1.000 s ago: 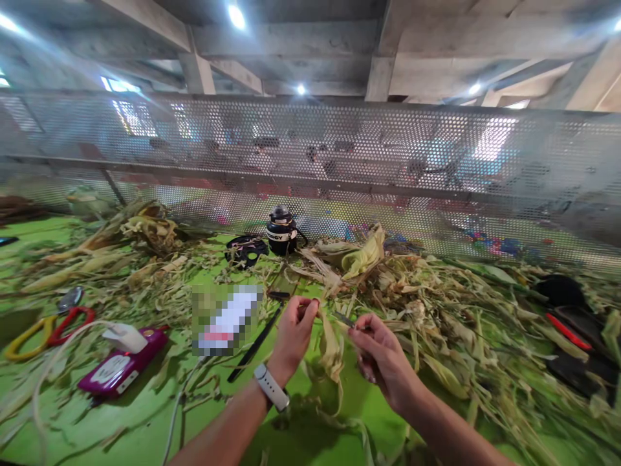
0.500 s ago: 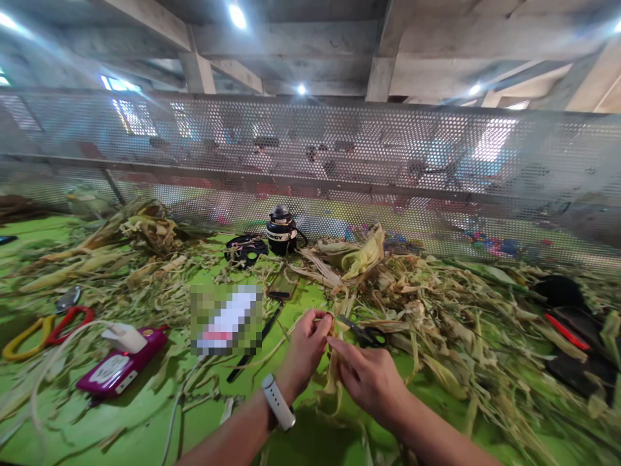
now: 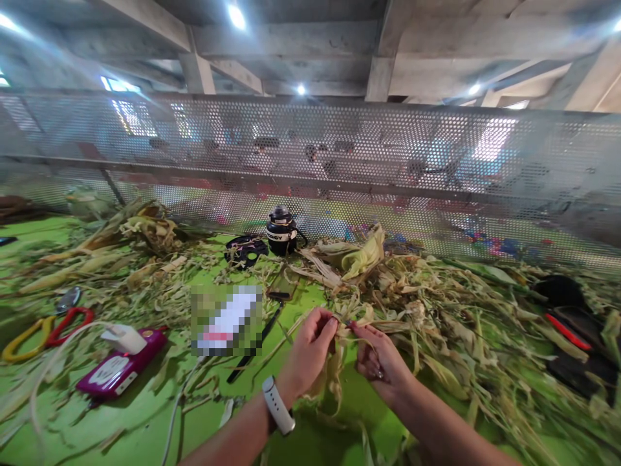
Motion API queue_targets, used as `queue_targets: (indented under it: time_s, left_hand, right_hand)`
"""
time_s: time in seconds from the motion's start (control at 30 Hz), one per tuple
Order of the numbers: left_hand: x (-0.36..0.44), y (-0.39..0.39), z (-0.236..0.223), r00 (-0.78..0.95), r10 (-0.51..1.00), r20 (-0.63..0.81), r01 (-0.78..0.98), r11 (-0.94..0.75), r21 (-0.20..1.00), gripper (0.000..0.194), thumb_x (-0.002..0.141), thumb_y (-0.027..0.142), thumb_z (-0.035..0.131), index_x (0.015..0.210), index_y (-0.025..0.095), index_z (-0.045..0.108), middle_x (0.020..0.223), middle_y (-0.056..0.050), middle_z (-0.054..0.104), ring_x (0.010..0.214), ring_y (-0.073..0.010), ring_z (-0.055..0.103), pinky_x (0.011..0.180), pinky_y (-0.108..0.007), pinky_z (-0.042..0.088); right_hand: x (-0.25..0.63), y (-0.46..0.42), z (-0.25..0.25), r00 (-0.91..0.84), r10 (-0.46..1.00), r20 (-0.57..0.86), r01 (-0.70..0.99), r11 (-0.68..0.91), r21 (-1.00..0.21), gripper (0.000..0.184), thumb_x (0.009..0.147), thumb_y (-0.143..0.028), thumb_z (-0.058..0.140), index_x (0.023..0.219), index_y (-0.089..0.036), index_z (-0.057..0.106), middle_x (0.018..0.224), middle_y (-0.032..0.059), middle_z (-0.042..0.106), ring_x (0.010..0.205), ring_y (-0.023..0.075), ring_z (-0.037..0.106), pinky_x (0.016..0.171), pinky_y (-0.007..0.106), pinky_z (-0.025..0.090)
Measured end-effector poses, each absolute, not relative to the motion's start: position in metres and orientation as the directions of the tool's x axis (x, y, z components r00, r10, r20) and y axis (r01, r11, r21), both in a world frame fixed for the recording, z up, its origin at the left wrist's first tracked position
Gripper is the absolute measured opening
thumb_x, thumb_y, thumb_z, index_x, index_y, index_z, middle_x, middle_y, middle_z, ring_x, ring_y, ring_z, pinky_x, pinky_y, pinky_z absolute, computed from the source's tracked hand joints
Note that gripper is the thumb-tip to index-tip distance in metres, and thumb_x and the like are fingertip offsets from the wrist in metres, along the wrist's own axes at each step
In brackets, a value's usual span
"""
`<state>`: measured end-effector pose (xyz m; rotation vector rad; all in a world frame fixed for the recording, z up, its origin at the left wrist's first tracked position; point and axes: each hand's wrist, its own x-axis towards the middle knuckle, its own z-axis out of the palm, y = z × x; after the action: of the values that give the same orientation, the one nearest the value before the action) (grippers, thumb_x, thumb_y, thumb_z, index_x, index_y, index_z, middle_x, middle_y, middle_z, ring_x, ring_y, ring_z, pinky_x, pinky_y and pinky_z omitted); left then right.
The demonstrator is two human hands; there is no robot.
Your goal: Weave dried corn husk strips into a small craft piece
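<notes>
My left hand [image 3: 314, 353], with a white watch band [image 3: 278, 406] on its wrist, pinches a dry corn husk strip [image 3: 334, 378] between thumb and fingers. Loose ends of the strip hang below the fingertips towards the table. Close by on the right, my right hand [image 3: 381, 364] is closed, thumb and index finger pinching a thin end of the husk at the left fingertips. Its other fingers are curled in. The black-handled scissors seen earlier behind the hands are now mostly hidden by my right hand.
Dry husk heaps [image 3: 436, 310] cover the right side and more lie left. A purple power strip [image 3: 123, 362] with a white charger [image 3: 125, 338], red-and-yellow-handled scissors [image 3: 48, 333] and a blurred phone [image 3: 230, 320] lie left. A dark bottle [image 3: 281, 232] stands before the perforated metal screen [image 3: 310, 149].
My right hand has moved slightly right and turned, from an extended index finger to a pinch. The left hand stays nearly in place, its thumb shifted a little right.
</notes>
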<state>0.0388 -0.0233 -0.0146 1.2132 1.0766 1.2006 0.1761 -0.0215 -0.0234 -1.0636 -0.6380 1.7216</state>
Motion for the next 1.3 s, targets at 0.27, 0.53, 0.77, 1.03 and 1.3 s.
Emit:
queue_targets:
  time_s: [0.27, 0.53, 0.77, 1.03, 1.3]
  left_hand:
    - [0.019, -0.002, -0.017, -0.134, 0.974, 0.182, 0.114, -0.167, 0.979, 0.016, 0.079, 0.035, 0.052, 0.080, 0.018, 0.053, 0.068, 0.002, 0.052, 0.061, -0.0129, 0.049, 0.058, -0.023, 0.040]
    - [0.008, 0.006, -0.012, -0.129, 0.957, 0.259, 0.272, -0.217, 0.937, 0.017, 0.079, 0.034, 0.051, 0.077, 0.018, 0.053, 0.064, 0.002, 0.053, 0.057, -0.0129, 0.049, 0.054, -0.023, 0.038]
    - [0.015, -0.002, -0.009, -0.089, 0.991, 0.104, 0.151, -0.090, 0.984, 0.020, 0.075, 0.038, 0.054, 0.071, 0.018, 0.050, 0.049, 0.007, 0.048, 0.038, -0.0082, 0.042, 0.037, -0.019, 0.034]
    - [0.028, -0.010, -0.009, -0.059, 0.997, 0.044, 0.133, -0.036, 0.990, 0.024, 0.073, 0.038, 0.055, 0.063, 0.019, 0.046, 0.042, 0.008, 0.047, 0.030, -0.0075, 0.041, 0.030, -0.017, 0.032]
    - [0.037, -0.021, -0.008, 0.094, 0.995, -0.014, 0.060, 0.008, 0.998, 0.023, 0.073, 0.038, 0.058, 0.068, 0.016, 0.053, 0.052, 0.003, 0.054, 0.038, -0.0080, 0.047, 0.032, -0.017, 0.036]
  right_hand:
    - [0.176, -0.028, -0.020, -0.129, 0.967, -0.221, -0.213, -0.244, -0.946, 0.037, 0.070, -0.051, 0.066, 0.074, -0.018, 0.050, 0.044, -0.0122, 0.038, 0.030, 0.0006, 0.023, 0.030, 0.014, 0.015]
    - [0.186, -0.034, -0.007, -0.322, 0.947, 0.025, 0.378, 0.153, -0.913, 0.018, 0.077, -0.036, 0.062, 0.083, -0.019, 0.064, 0.053, -0.0049, 0.052, 0.046, 0.0094, 0.049, 0.044, 0.019, 0.034]
    - [0.193, -0.030, 0.018, -0.086, 0.990, 0.115, 0.086, 0.122, -0.989, 0.032, 0.066, -0.042, 0.073, 0.070, -0.017, 0.054, 0.053, -0.0027, 0.055, 0.048, 0.0094, 0.046, 0.043, 0.019, 0.033]
    - [0.189, -0.034, 0.020, -0.159, 0.987, -0.013, -0.342, -0.067, -0.937, 0.036, 0.062, -0.035, 0.078, 0.074, -0.018, 0.049, 0.080, 0.0014, 0.066, 0.044, 0.0073, 0.055, 0.036, 0.016, 0.033]
    - [0.185, -0.028, 0.008, -0.252, 0.962, -0.106, -0.098, -0.134, -0.986, 0.040, 0.070, -0.054, 0.066, 0.071, -0.016, 0.053, 0.048, -0.0086, 0.041, 0.037, 0.0023, 0.027, 0.037, 0.016, 0.019]
